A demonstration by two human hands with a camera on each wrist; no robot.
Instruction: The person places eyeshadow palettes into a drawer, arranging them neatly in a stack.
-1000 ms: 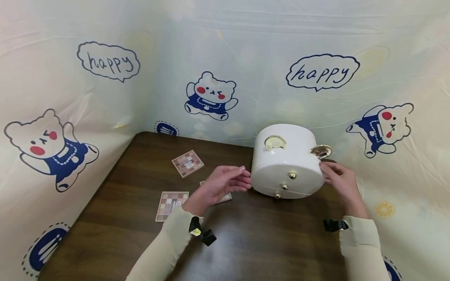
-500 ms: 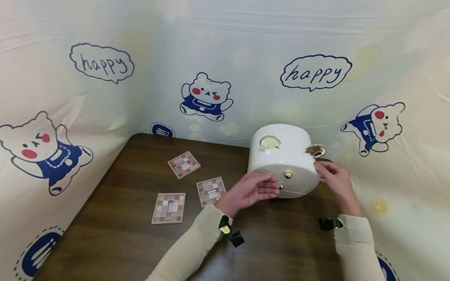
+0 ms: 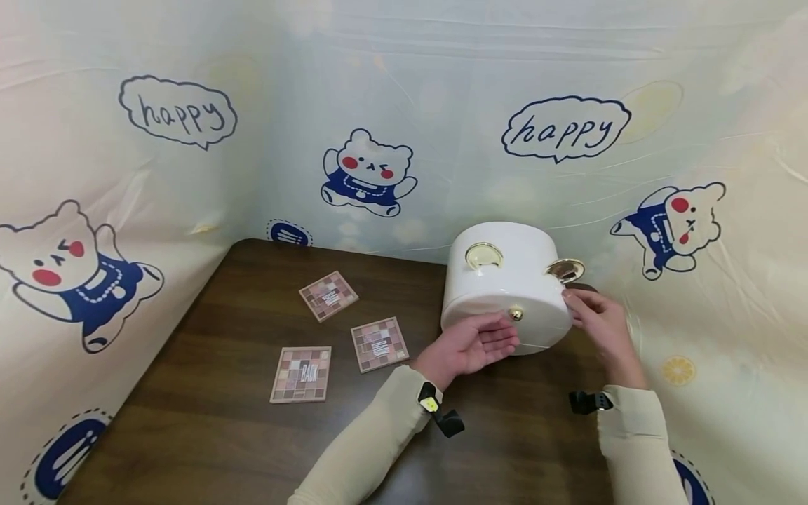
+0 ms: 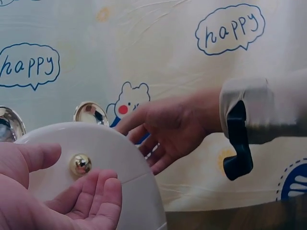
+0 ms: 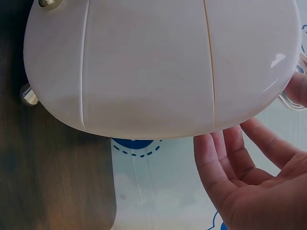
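Observation:
A white rounded storage box (image 3: pixel 501 245) stands at the back right of the table, with thin seams across its front and gold round knobs. Two gold-rimmed ears stick up from its top, the right ear (image 3: pixel 565 271) beside my right hand. My left hand (image 3: pixel 475 342) is before the box's front, palm turned up, fingers loosely bent near a gold knob (image 4: pixel 80 164); it hides the lower knobs in the head view. Thumb and fingers of my right hand (image 3: pixel 598 319) rest against the box's right side, its fingertips (image 5: pixel 204 143) partly hidden behind the edge.
Three square eyeshadow palettes lie on the dark wooden table (image 3: pixel 208 421) to the left: one at the back (image 3: pixel 328 297), one in the middle (image 3: pixel 380 344), one nearer the front (image 3: pixel 301 374). A printed cloth (image 3: pixel 372 84) hangs behind and around the table.
My left hand has moved right, from the box's left side to before its front, uncovering the middle palette. My right hand stays at the box's right side. The view has shifted slightly.

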